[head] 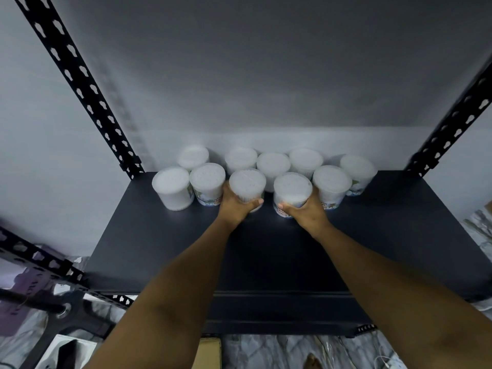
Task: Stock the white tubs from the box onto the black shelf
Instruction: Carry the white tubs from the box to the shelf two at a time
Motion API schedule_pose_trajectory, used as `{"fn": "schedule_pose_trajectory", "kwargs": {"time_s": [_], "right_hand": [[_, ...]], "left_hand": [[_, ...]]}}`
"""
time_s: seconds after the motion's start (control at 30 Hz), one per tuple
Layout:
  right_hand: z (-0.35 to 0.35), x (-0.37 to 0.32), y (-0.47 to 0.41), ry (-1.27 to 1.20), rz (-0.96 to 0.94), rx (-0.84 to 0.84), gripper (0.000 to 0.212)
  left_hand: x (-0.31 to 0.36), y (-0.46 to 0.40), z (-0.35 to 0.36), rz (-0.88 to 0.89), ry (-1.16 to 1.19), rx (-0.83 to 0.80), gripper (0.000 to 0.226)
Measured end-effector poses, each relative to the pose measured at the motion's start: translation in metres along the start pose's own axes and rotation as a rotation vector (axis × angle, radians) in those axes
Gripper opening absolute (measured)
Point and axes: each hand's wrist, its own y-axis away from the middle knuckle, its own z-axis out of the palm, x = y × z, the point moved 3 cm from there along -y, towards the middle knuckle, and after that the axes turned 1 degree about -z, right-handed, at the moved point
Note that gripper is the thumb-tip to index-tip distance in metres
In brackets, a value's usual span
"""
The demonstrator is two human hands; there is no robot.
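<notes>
White tubs (271, 166) fill the far edge of the black shelf (399, 222), left hand (235, 206) and right hand (306, 211) each gripping one front-row tub, placement step; next: let go, fetch more from the box.

I can read no complete word. The tub in my right hand (306, 209) shows a few blurred letters on its label (282, 212), and the tub beside my left hand (235, 206) carries a blurred printed label (213, 201) too, both illegible to me.
</notes>
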Motion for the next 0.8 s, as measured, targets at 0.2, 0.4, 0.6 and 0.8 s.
{"fn": "schedule_pose_trajectory", "kwargs": {"time_s": [0.2, 0.4, 0.6, 0.8], "right_hand": [[-0.002, -0.004, 0.002, -0.033, -0.024, -0.048, 0.077], [-0.003, -0.013, 0.017, -0.01, -0.033, 0.043, 0.078], [-0.01, -0.006, 0.042, 0.187, -0.11, 0.026, 0.089], [-0.024, -0.009, 0.08, 0.573, -0.177, -0.035, 0.078]], "left_hand": [[0.003, 0.005, -0.002, 0.028, 0.034, -0.003, 0.093], [0.005, 0.023, -0.004, 0.057, -0.005, -0.011, 0.09], [0.006, 0.05, -0.002, 0.051, -0.125, 0.008, 0.092], [0.016, 0.087, 0.0, 0.111, -0.383, -0.007, 0.077]]}}
